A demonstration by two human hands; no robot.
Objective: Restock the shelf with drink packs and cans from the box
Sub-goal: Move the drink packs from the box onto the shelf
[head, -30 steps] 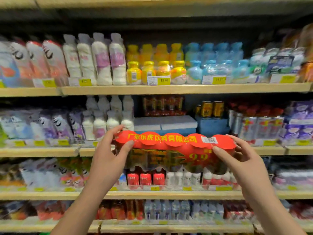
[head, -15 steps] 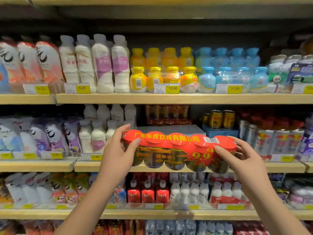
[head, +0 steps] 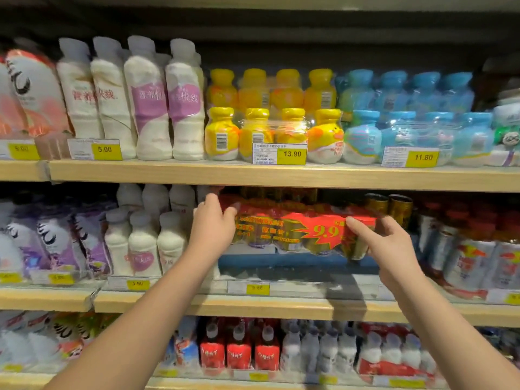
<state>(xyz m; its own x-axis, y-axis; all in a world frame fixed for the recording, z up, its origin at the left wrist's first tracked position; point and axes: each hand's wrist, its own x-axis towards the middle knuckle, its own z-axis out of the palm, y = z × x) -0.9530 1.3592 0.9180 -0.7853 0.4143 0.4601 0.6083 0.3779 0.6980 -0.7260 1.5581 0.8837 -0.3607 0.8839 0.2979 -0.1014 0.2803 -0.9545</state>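
Your left hand (head: 214, 224) grips the left end of the drink pack (head: 289, 235), fingers curled over its top and thumb on its front. Your right hand (head: 389, 247) holds the right end, its forefinger laid straight along the red wrap beside the 9.9 price burst. The pack is level inside the middle shelf (head: 253, 306), over a flat blue and white box (head: 281, 261), though you cannot tell if it rests there, with white bottles (head: 143, 240) just left and gold cans (head: 389, 206) behind its right end.
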